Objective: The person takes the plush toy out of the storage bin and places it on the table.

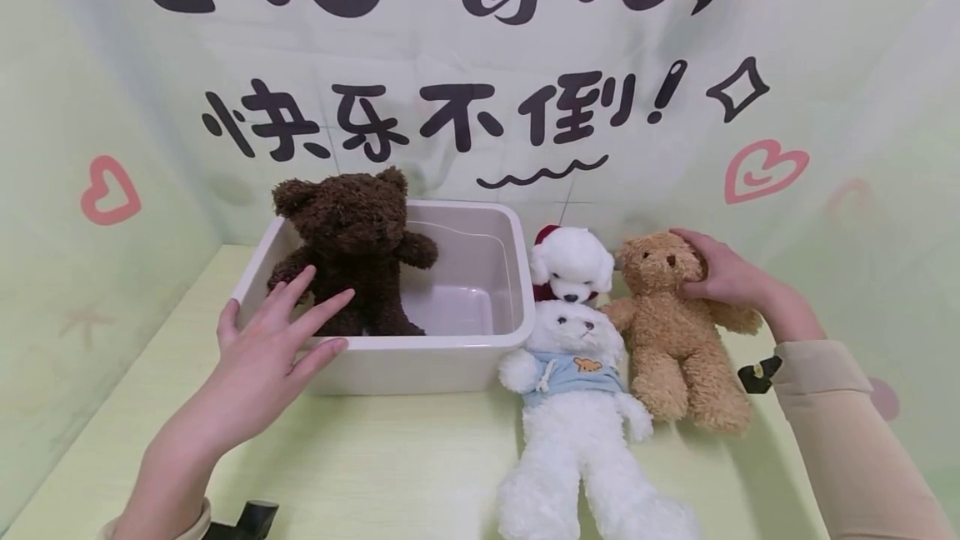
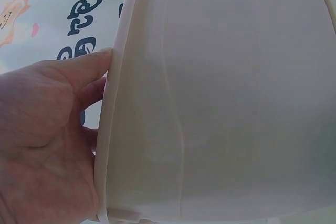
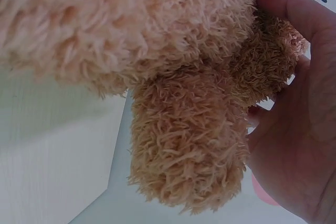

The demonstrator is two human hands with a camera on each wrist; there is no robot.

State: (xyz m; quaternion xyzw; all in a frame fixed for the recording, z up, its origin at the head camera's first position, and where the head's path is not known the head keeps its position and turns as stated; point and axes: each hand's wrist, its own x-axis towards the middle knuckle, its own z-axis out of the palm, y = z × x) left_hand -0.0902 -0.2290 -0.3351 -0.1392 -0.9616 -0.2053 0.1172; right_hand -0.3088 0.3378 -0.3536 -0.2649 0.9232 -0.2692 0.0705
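Observation:
A dark brown teddy bear sits upright in the left part of a white plastic bin. Over the bin's front left corner, my left hand spreads its fingers, close to the brown bear. The left wrist view shows that hand right against the rim, thumb tip at its edge. With my right hand I grip a tan teddy bear at the side of its head and neck; in the right wrist view its fluffy arm hangs below. Some of my right fingers are hidden behind the head.
Right of the bin, a white plush dog with dark red around it sits at the back. Before it lies a white bear in a blue top, next to the tan bear. A printed cloth stands behind the pale table.

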